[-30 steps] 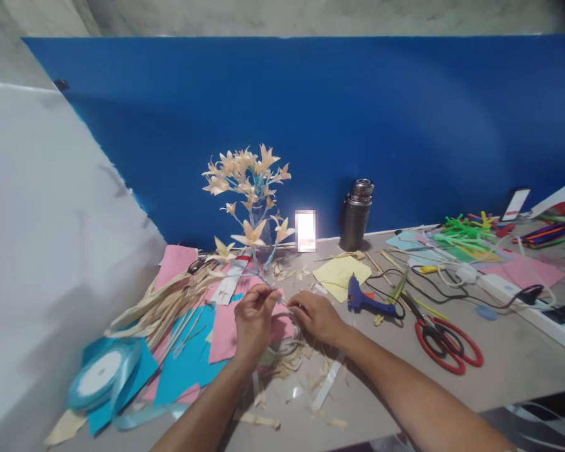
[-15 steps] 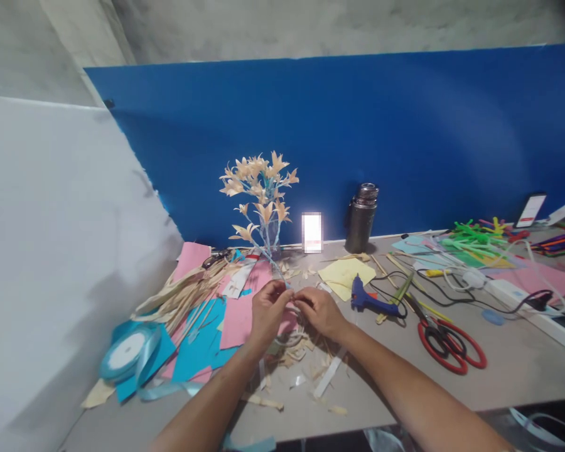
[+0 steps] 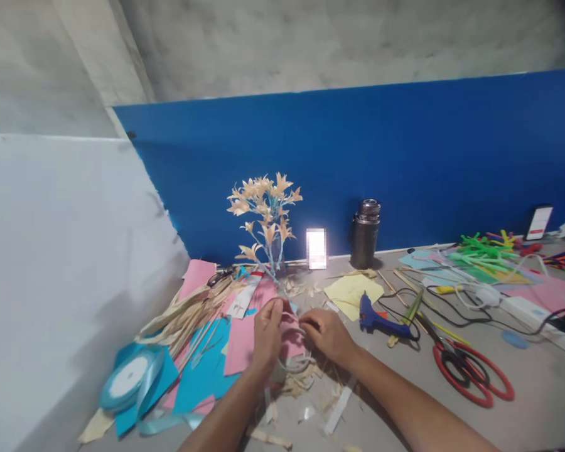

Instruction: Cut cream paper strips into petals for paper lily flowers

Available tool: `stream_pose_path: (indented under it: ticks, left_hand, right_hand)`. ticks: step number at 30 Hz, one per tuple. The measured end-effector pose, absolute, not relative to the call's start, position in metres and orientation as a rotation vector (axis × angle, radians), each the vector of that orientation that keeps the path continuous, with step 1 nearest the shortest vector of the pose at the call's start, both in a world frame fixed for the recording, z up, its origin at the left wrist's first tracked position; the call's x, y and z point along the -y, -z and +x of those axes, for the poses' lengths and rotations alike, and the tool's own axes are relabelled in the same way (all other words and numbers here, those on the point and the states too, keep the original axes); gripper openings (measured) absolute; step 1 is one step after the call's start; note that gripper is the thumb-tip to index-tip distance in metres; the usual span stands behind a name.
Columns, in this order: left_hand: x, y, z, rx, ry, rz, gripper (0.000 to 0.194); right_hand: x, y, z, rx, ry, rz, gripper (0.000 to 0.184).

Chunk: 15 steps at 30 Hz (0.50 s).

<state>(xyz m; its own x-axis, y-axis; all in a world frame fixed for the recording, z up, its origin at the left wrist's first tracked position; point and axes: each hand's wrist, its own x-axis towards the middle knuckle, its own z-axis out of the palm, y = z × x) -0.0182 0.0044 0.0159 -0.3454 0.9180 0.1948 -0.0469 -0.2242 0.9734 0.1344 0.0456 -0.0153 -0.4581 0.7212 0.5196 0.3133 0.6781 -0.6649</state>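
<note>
Low over the table, my left hand (image 3: 267, 333) is closed, thumb and fingers pressed together at the lower end of a thin, pale blue wrapped flower stem (image 3: 270, 267). This stem slants up to a cream flower (image 3: 249, 253) beside the vase; its end is partly hidden by my fingers. My right hand (image 3: 329, 334) pinches a narrow pale strip (image 3: 289, 316) that stretches across the short gap between the hands. Beneath them lie a loose white coil (image 3: 297, 364) and pink sheets (image 3: 239, 342).
A glass vase (image 3: 277, 257) of cream flowers stands behind. Rightward are a dark flask (image 3: 365, 238), blue glue gun (image 3: 383, 323), red-handled scissors (image 3: 475, 373) and white power strip (image 3: 541, 329) with cables. Leftward lie a light-blue ribbon roll (image 3: 129, 380) and dried strips (image 3: 183, 311).
My hands have moved apart from fingertips nearly touching, opening a gap with the pale strip across it. The camera view has tilted up, so everything sits lower in the picture.
</note>
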Motion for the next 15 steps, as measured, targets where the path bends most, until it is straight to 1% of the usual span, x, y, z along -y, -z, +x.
stream_pose_path:
  ticks: [5,10,15]
  left_hand:
    - [-0.0032,-0.0198,-0.0177,-1.28,-1.686,1.15,0.031]
    - [0.0011,-0.0226,-0.0146,-1.268,-1.662,1.171,0.025]
    - [0.0032,-0.0257,-0.0149,-1.298,-1.628,1.271,0.03]
  right_hand:
    - [-0.0449,0.0143,0.1331,2.087,-0.604,-0.781,0.015]
    - [-0.0464,0.0176,0.1332,2.061,-0.655,-0.815,0.016]
    - [-0.0441,0.0193,0.1315,2.103,-0.647,-0.877,0.019]
